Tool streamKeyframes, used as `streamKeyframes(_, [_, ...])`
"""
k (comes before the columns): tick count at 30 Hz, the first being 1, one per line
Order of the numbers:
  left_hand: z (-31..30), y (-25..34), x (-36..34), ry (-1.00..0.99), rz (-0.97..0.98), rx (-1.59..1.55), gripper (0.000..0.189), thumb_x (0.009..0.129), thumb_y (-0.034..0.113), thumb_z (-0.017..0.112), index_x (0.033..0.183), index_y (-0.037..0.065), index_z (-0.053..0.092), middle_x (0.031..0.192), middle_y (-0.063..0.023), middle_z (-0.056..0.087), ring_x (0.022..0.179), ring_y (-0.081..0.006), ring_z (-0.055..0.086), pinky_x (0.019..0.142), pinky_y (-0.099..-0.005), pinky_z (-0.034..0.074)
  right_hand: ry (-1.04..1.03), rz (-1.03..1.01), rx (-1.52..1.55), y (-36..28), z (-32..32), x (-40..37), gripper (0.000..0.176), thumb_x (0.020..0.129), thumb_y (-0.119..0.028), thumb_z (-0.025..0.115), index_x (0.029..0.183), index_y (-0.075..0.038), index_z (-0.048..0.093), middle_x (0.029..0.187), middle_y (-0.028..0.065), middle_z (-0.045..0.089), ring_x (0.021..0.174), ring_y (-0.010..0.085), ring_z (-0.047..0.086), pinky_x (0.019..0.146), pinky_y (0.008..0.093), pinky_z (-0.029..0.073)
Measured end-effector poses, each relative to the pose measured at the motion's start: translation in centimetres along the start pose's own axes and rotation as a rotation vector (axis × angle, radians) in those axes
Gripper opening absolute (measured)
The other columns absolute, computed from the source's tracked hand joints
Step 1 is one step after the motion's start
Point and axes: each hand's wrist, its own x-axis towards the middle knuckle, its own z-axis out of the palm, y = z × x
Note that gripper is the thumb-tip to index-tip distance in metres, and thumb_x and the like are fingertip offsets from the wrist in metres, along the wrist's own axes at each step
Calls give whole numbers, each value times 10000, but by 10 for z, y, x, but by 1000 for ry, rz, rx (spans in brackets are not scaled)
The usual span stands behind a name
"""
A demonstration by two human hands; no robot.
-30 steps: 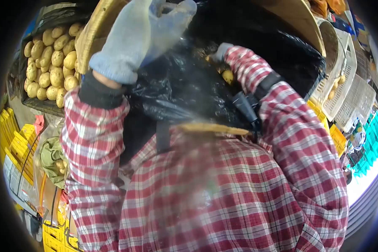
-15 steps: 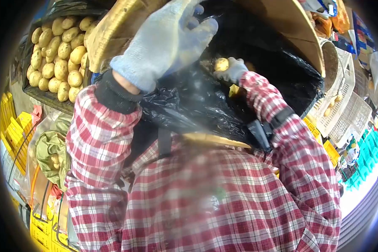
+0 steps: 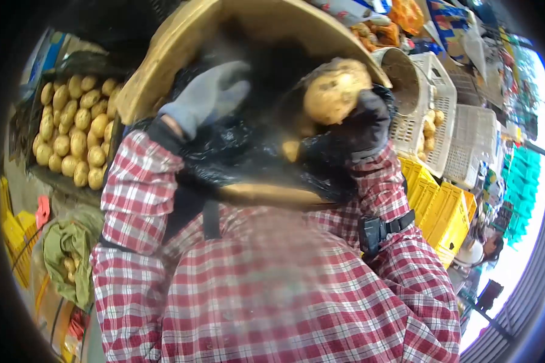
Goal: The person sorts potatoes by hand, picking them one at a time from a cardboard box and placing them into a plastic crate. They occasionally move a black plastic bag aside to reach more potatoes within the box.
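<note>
A large yellow potato (image 3: pixel 335 97) is in my right hand (image 3: pixel 370 124), whose dark gloved fingers wrap around its lower right side, raised near the box's right wall. My left hand (image 3: pixel 207 97), in a grey-blue glove, hovers over the left part of the box with thumb and fingers apart and nothing in it. Below both lies a black plastic liner (image 3: pixel 236 136) inside a cardboard box (image 3: pixel 163 51). A small yellow piece (image 3: pixel 291 150), perhaps part of a potato, shows on the liner between my hands. Deep shadow and blur hide the box's bottom.
At left stands a dark-lined crate full of potatoes (image 3: pixel 79 136). A green sack (image 3: pixel 72 248) with a few potatoes sits below it. To the right are a bucket (image 3: pixel 399 81), a white basket (image 3: pixel 439 115) holding potatoes, and yellow crates (image 3: pixel 442 212). A person (image 3: pixel 481 249) is farther right.
My right hand has lifted the potato up from inside the box and turned over. My left hand has moved lower, into the box's left side. The view has shifted.
</note>
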Motion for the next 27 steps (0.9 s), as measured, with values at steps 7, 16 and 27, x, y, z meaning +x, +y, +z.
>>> streamKeyframes(7, [-19, -11, -3, 98, 27, 191, 404, 962, 143, 612, 1341, 44, 511, 1108, -45, 577, 955, -111, 558, 826, -252, 477, 309, -833, -1219, -194, -27, -3, 445, 877, -114, 610, 1268, 68, 499, 1221, 199, 604, 1120, 279, 613, 968, 425, 496])
streamKeyframes(16, [-5, -5, -6, 88, -33, -24, 399, 943, 153, 626, 1316, 45, 538, 1109, -138, 625, 1019, -157, 596, 892, -295, 490, 85, 40, -1950, -89, -48, 38, 489, 857, -330, 712, 1232, -35, 610, 1152, 168, 666, 1074, 294, 644, 913, 375, 510])
streamKeyframes(27, [-7, 58, -11, -12, -60, 433, 472, 878, 198, 601, 1284, -19, 493, 1078, -240, 576, 947, -408, 597, 831, -442, 503, -388, 750, -2270, 134, -185, 85, 464, 804, -346, 700, 1168, -64, 642, 1049, 225, 673, 973, 393, 647, 877, 412, 525])
